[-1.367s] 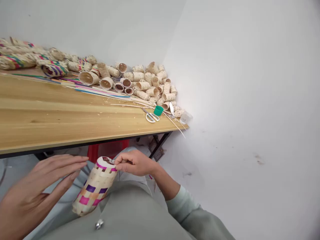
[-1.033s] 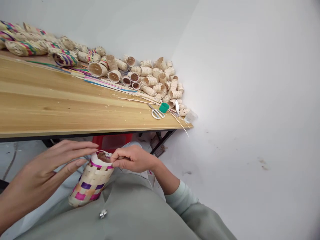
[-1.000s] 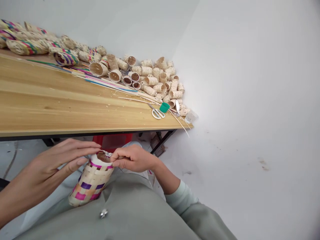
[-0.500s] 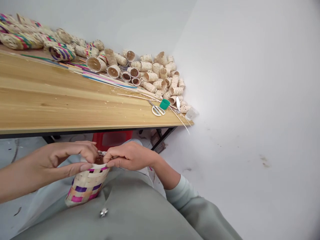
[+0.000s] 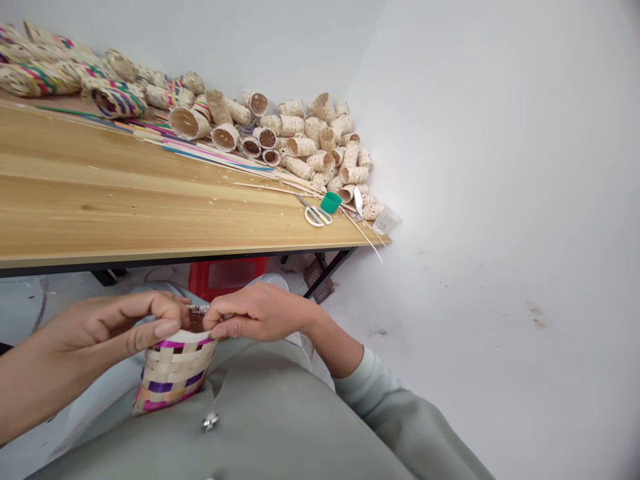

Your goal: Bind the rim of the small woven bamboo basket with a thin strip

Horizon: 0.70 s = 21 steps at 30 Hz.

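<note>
A small woven basket [image 5: 170,373] with pink and purple strips rests on my lap, below the table edge. My left hand [image 5: 113,330] curls over its left rim, thumb and fingers pinched on the top edge. My right hand [image 5: 253,312] is closed at the right rim, pinching a thin strip or small tool there that I cannot make out. The two hands nearly meet over the basket's opening, hiding most of it.
A wooden table [image 5: 100,213] stands ahead, against a white wall. On it lie piles of plain woven tubes [image 5: 310,147], coloured baskets [image 5: 115,100], long coloured strips [image 5: 200,153], white-handled scissors [image 5: 314,215], a green cap [image 5: 331,202] and a clear cup [image 5: 386,220]. A red box [image 5: 227,275] sits under it.
My left hand, open and hovering beside the basket earlier, has moved in and closed on its rim. The basket has tipped more upright and lower. My right hand stayed at the rim.
</note>
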Each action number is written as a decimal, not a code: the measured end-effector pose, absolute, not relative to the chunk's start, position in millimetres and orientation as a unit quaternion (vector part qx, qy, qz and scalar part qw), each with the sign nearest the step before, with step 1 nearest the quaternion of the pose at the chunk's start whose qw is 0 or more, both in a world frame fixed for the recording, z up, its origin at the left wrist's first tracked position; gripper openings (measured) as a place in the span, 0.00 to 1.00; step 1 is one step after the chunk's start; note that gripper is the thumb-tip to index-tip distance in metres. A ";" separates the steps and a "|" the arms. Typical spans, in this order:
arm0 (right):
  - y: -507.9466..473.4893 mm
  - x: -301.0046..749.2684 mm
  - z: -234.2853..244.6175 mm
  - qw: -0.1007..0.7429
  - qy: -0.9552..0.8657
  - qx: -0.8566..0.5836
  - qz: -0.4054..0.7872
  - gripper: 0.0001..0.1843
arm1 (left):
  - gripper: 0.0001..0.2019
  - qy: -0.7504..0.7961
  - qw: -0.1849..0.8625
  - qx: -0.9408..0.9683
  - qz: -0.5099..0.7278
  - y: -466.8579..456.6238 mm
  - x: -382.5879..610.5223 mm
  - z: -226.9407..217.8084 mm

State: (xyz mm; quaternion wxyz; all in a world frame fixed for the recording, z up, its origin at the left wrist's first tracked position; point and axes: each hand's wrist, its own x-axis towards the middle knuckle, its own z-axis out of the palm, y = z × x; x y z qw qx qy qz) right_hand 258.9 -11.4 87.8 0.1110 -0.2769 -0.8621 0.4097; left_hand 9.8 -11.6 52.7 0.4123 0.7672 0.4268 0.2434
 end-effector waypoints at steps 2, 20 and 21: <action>-11.5 258.6 86.1 0.108 -0.862 -0.270 0.414 0.08 | 0.24 0.401 0.471 0.741 0.261 -12.7 7.4 52.5; 1.6 263.7 55.5 0.129 -0.849 -0.302 0.414 0.07 | 0.10 0.364 0.205 0.801 0.429 -26.5 -2.0 -6.9; 1.7 263.8 54.3 0.130 -0.849 -0.302 0.413 0.07 | 0.11 0.367 0.195 0.804 0.426 -27.2 -0.7 -8.0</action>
